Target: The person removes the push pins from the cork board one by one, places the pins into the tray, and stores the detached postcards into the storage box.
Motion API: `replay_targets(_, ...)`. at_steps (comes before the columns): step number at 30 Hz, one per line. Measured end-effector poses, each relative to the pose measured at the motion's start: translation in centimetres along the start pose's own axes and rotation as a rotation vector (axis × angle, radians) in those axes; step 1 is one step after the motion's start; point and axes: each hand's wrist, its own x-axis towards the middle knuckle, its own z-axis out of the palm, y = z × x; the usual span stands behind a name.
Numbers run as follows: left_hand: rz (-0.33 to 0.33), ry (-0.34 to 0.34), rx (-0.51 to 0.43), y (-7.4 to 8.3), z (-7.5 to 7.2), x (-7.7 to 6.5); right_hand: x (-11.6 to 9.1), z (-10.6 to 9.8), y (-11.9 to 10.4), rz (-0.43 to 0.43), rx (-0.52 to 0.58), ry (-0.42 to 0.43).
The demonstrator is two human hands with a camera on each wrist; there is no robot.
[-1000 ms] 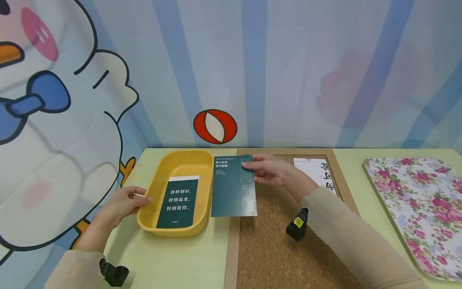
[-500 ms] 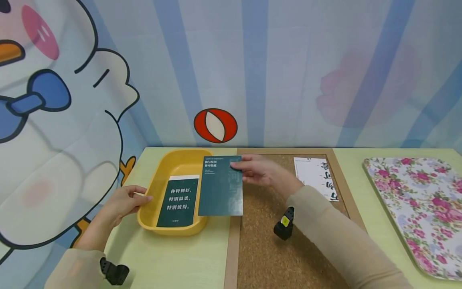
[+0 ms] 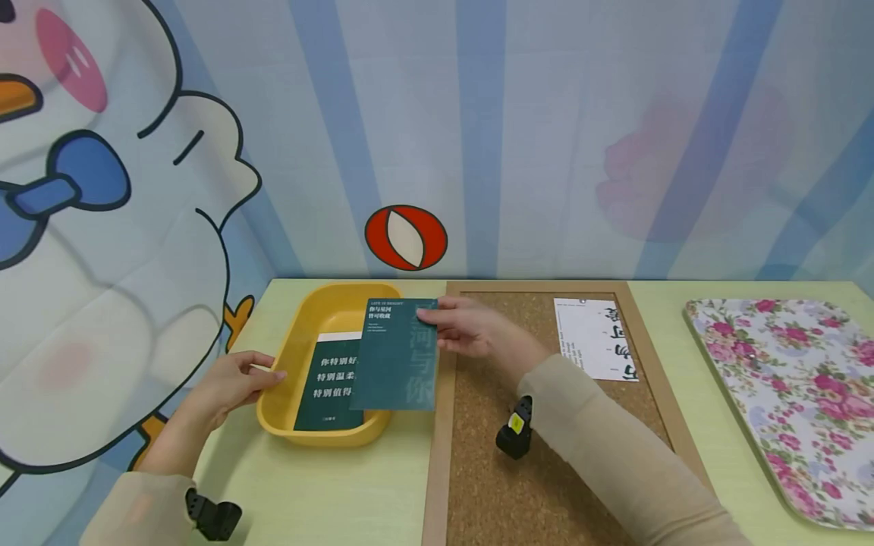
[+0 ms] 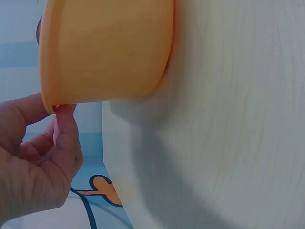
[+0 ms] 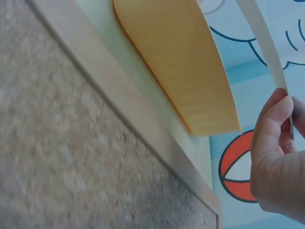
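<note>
My right hand (image 3: 471,327) pinches the upper right edge of a dark green card (image 3: 392,356) printed with white Chinese text. The card is held up above the right side of a yellow plastic basin (image 3: 293,334) and covers part of a second green card (image 3: 328,390) lying inside it. Seen from the right wrist, the raised card (image 5: 267,45) shows its pale back, apart from the basin wall (image 5: 181,62). My left hand (image 3: 235,387) pinches the basin's left rim between thumb and fingers; the left wrist view shows this grip on the basin's lip (image 4: 46,71).
A wood-framed cork board (image 3: 532,425) lies right of the basin, with a white card (image 3: 592,341) with black characters at its upper right. Farther right is a floral tray (image 3: 792,402). A cartoon-printed cloth backdrop (image 3: 546,152) rises behind the pale table (image 3: 369,493).
My right hand has carried the green card leftward, from beside the basin to over its right side, now overlapping the card inside. The left hand keeps its hold on the rim.
</note>
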Motion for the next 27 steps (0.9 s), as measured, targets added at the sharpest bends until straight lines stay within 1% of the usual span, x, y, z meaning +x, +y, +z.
replay_targets(5,-0.006,-0.004,-0.009,0.0,0.0,0.0,0.4,0.9,0.2,0.023,0.025,0.032)
replay_targets(12,-0.006,-0.001,0.003,0.0,-0.1,0.0,0.8,1.8,0.5,0.002,0.037,0.0)
replay_targets(20,-0.009,-0.009,0.009,-0.2,-0.2,-0.1,1.5,2.7,0.8,0.006,0.055,0.047)
replay_targets(27,0.02,-0.029,-0.008,-0.2,-0.3,0.0,1.9,3.5,0.6,0.012,0.044,0.084)
